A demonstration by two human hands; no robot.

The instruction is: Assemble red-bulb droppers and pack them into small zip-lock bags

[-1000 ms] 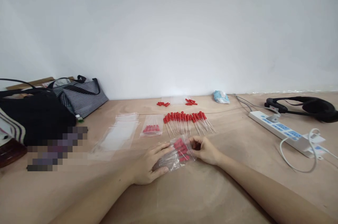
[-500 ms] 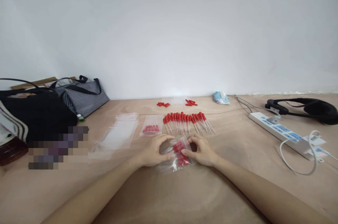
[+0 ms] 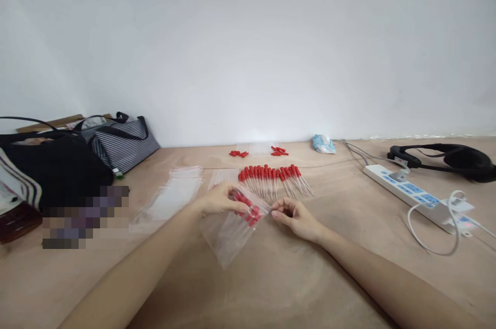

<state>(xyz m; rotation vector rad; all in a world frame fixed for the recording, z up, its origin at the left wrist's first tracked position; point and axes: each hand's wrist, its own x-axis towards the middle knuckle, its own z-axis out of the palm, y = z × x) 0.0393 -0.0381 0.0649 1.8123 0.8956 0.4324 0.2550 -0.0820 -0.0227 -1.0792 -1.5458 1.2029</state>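
Left grip point(image 3: 237, 204) on clear bag point(image 3: 233, 240), red tips beside fingers.

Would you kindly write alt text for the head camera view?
A person's left hand and right hand hold a see-through bag with red pieces inside, over a table. A fan of red-topped sticks lies beyond, with flat bags to its left and a power strip to its right.

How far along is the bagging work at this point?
Possibly done: the clear bag behind the left hand; a trace of red shows, but its contents are mostly hidden. In hand: a plastic bag with red-topped pieces inside, held by both hands, the right hand at its edge. Apparently left: the loose row of red-topped sticks, beside flat, empty-looking bags.
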